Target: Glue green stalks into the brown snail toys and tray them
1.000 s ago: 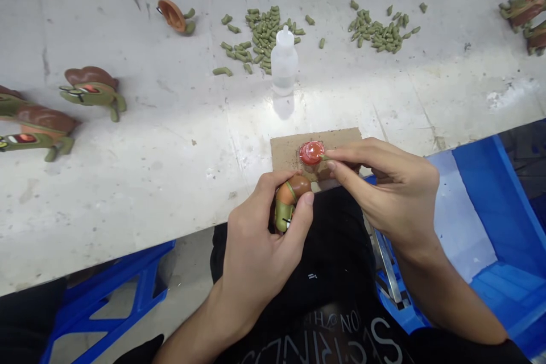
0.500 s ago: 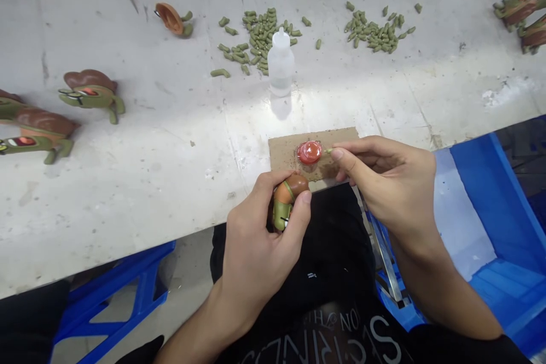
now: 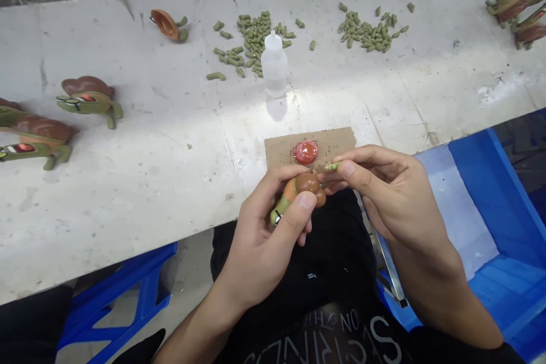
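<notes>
My left hand (image 3: 268,239) is wrapped round a brown, orange and green toy figure (image 3: 306,183), with its eye end toward the palm. Close on its right, my right hand (image 3: 384,193) pinches a small green piece (image 3: 333,166) between thumb and forefinger, its tip pointing at the figure. Just beyond both hands lies a piece of brown cardboard (image 3: 336,137) carrying a round, glossy red blob (image 3: 306,151). A translucent bottle (image 3: 274,68) stands upright behind the cardboard.
Small green pieces lie in two heaps, a left heap (image 3: 253,34) and a right heap (image 3: 375,37). Turtle-like figures (image 3: 87,96) rest at both ends of the table (image 3: 170,182). An orange-brown shell part (image 3: 164,24) lies at the back. A blue bin (image 3: 503,193) is at the right.
My right hand has drawn the green piece back from beside the red blob toward the figure. My left hand has tilted the figure and moved it slightly right. The camera view has shifted a little.
</notes>
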A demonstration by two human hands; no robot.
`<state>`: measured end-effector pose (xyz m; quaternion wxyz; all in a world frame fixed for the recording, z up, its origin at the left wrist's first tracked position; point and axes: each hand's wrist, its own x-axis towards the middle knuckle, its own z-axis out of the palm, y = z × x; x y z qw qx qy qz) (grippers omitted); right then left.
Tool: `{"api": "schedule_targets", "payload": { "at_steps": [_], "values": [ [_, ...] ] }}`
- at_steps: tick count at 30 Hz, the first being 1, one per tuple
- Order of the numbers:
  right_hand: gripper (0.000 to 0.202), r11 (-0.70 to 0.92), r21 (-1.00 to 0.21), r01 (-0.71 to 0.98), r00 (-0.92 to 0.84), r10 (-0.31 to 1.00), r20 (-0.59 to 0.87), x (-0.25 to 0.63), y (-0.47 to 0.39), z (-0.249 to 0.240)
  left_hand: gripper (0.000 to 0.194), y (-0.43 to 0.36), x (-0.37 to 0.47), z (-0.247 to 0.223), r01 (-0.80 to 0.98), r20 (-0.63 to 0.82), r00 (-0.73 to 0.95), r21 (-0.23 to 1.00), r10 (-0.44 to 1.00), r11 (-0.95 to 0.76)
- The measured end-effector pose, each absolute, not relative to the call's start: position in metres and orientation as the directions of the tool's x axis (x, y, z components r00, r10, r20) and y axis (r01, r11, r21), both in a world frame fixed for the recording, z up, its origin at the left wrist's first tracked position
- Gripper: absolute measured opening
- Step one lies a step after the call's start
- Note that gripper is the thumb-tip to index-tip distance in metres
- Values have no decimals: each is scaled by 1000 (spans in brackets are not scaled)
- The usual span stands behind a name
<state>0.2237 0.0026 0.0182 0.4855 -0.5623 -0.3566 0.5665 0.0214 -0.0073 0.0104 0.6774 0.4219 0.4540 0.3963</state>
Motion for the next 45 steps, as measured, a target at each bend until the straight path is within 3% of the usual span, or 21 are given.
{"api": "schedule_targets", "payload": {
  "at_steps": [18,28,36,45],
  "values": [
    [5,-253,-961,-112,112,958,-266,224,-3,18,22,-10,20,5,-159,-285,337,922,898,352],
    [16,-236,-959,-157,116,960,-255,220,0,20,18,-6,23,6,-91,-244,316,954,917,285],
    [21,-133,-991,6,136,982,-131,218,-3,23,14,-9,21,3,42,-140,306,990,942,133],
    [18,-28,-990,139,83,996,-16,218,-10,31,16,-10,20,7,46,-92,339,996,936,82]
  ]
}}
